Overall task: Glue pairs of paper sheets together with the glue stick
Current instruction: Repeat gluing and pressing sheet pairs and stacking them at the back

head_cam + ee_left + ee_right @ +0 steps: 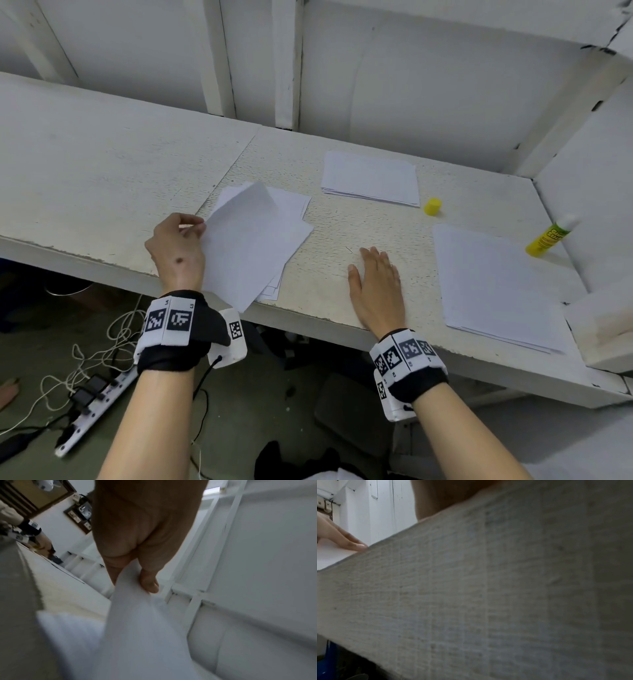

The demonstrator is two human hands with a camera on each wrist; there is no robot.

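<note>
My left hand (178, 251) holds 1 sheet of paper (246, 246) by its left edge, the grip a pinch of thumb and fingertips (149, 584), as the left wrist view shows most plainly. The sheet is lifted and tilted above the loose pile of sheets (291, 209) at the near left of the worktop (102, 164), its long axis running from the near edge away toward the wall. My right hand (376, 284) lies flat on bare worktop with its fingers straight, holding nothing. What the coming move turns on, as I judge it, is that everything I need lies to the right of the held sheet: the flat stack of sheets (496, 291) at the near right, and beyond it the uncapped glue stick (551, 236) lying on its side near the right wall, its yellow cap (432, 207) standing apart. A 3rd, neater stack (371, 178) sits farther back. The right hand is plainly nearer the glue stick, which lies well off to its right and a little farther back. So I would carry the sheet rightward with the left hand while the right reaches for the glue, minding that the thin paper flexes and could fold if swung fast.
</note>
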